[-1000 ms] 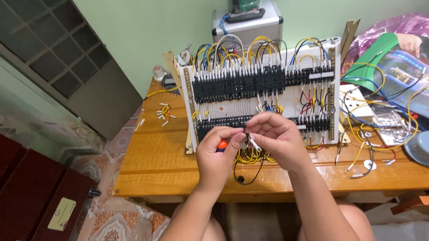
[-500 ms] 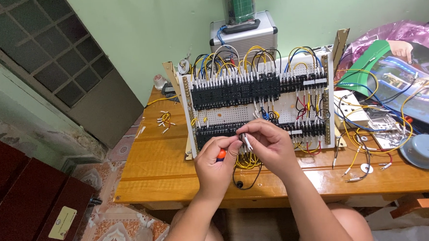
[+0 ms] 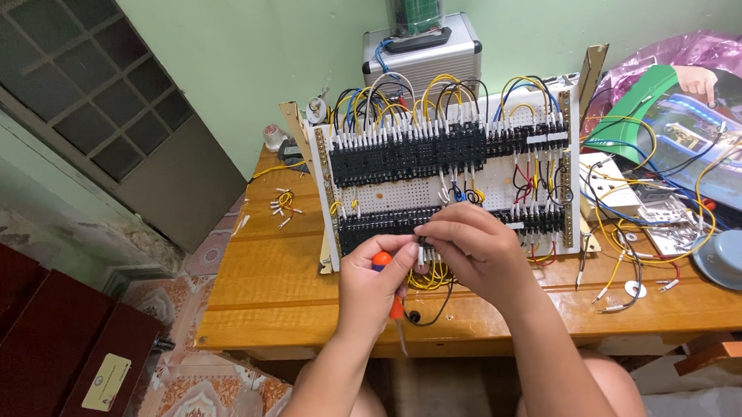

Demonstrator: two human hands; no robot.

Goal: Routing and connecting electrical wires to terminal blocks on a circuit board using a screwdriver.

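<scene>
A white perforated wiring panel (image 3: 450, 187) stands upright on the wooden table (image 3: 265, 290), carrying two rows of black terminal blocks and many yellow, blue, red and black wires. My left hand (image 3: 375, 286) grips an orange-handled screwdriver (image 3: 395, 309), its shaft pointing down toward the table's front edge. My right hand (image 3: 474, 245) pinches a small black part (image 3: 424, 246) with a wire end, right in front of the panel's lower row. Both hands touch each other at the fingertips. Yellow and black wire loops (image 3: 430, 281) lie beneath them.
A silver metal case (image 3: 421, 58) stands behind the panel against the green wall. Loose yellow wire pieces (image 3: 282, 205) lie at the table's left. To the right are a white socket box (image 3: 611, 189), tangled wires, a grey round cover (image 3: 733, 257) and a glossy printed sheet (image 3: 706, 140). Dark red cabinets (image 3: 49, 369) stand left.
The view has shifted down and closer to the panel. My hands have stayed together at the panel's lower row, and the screwdriver has swung from level to pointing downward.
</scene>
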